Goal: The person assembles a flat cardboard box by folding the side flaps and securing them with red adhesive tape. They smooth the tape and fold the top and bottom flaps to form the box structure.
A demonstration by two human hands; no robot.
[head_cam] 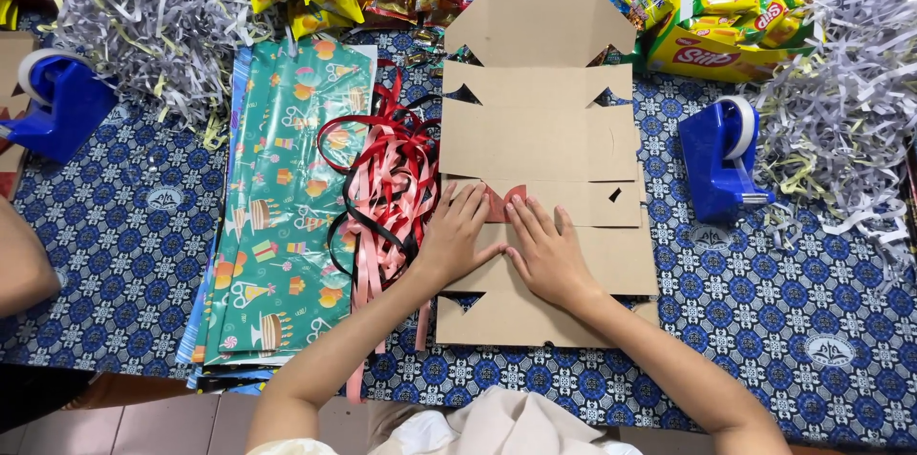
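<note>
- Brown flat cardboard box blank (pixel 540 130) lies unfolded on the blue patterned tablecloth (pixel 124 235); both hands press on its lower panels.
- Left hand (pixel 457 237) lies flat, fingers spread, gripping nothing.
- Right hand (pixel 546 253) lies flat just beside it, fingers together, near a small red patch (pixel 503 202).
- Red and pink ribbons (pixel 387 188) touch the blank's left edge, with green gift wrap (pixel 282 207) beyond.
- Blue tape dispenser (pixel 723 157) stands to the right, near shredded paper (pixel 841 83).

gift-packing table, wrapping paper (pixel 282 197), ribbons (pixel 387 188)
</note>
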